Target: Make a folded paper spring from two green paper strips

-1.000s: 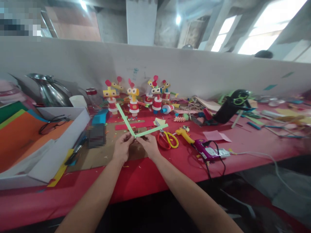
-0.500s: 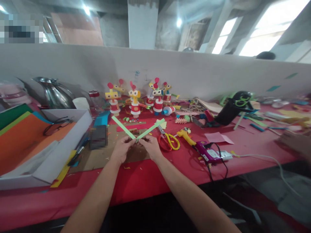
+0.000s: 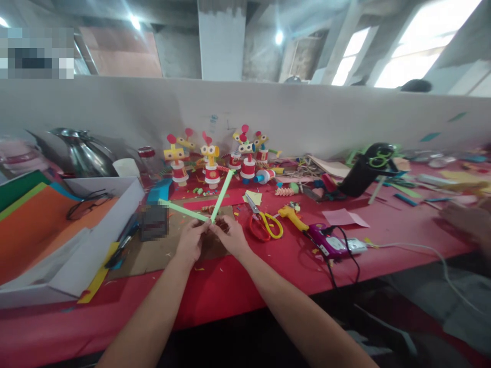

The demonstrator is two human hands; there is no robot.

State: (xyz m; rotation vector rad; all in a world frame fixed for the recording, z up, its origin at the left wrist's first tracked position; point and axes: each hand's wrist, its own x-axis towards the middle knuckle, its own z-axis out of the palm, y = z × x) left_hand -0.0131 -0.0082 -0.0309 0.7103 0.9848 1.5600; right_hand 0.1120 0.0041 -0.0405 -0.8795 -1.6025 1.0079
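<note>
My left hand (image 3: pixel 192 239) and my right hand (image 3: pixel 229 236) meet over the brown cardboard (image 3: pixel 153 255), fingertips pinched together. Between them is a light green paper strip (image 3: pixel 221 198), forming a V: one arm points up and slightly right, the other (image 3: pixel 182 209) out to the left. Whether it is one folded strip or two joined ones is hidden by my fingers. Just right of my right hand lie scissors (image 3: pixel 264 225) with red and yellow handles. Behind my hands stand several paper-cup robot figures (image 3: pixel 212 171) with yellow heads.
At left is a white box (image 3: pixel 76 278) of coloured paper with glasses on top. A purple and yellow glue gun (image 3: pixel 322 237) with a cord lies to the right, near pink paper (image 3: pixel 345 218) and a black container (image 3: pixel 362 174). Another person's hand (image 3: pixel 466 220) is at far right.
The green V has turned anticlockwise in my fingers: its right arm now stands steeper and its left arm lies flatter. My hands have shifted slightly left and stay together.
</note>
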